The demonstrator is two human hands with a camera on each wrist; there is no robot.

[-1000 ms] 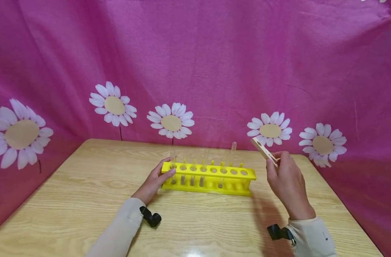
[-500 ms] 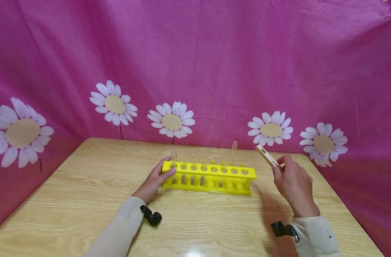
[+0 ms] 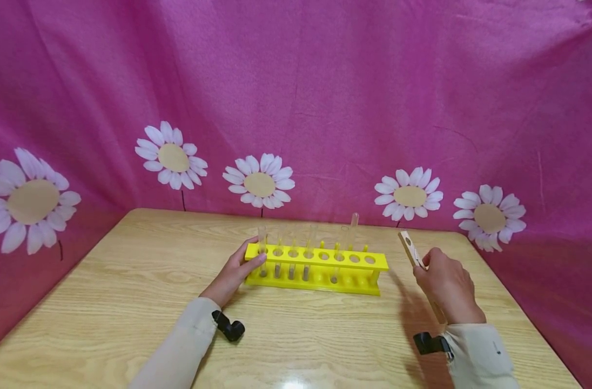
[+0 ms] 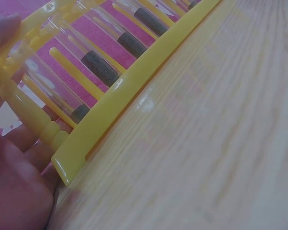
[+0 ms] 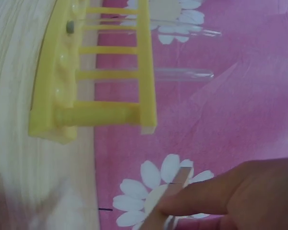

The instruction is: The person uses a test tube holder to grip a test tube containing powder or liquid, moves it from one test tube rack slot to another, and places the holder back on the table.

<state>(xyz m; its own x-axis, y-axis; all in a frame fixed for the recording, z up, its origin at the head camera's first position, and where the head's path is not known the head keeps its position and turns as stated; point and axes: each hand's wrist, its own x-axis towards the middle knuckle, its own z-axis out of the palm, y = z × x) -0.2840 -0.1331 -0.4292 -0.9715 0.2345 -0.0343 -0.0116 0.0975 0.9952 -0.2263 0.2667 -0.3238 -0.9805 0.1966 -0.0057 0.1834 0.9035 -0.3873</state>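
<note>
At the left end of a yellow test tube rack, my left hand grips the frame, thumb over the front of the upper bar and fingers behind. Several clear test tubes stand upright in the rack's holes. Dark grey material fills the bottoms of the tubes seen in the left wrist view. An upside-down test tube sits at the back right of the rack. My right hand pinches a wooden test tube holder to the right of the rack, apart from it. Part of its handle is hidden by the hand.
The rack stands on a light wood-grain table. A pink cloth with white flowers hangs behind and at both sides. Three holes of the rack, one mid-row and two at the right end, hold no tube.
My right hand has moved slightly right and down, and the wooden test tube holder has tilted more upright and lowered. The left hand and the rack stay in place.
</note>
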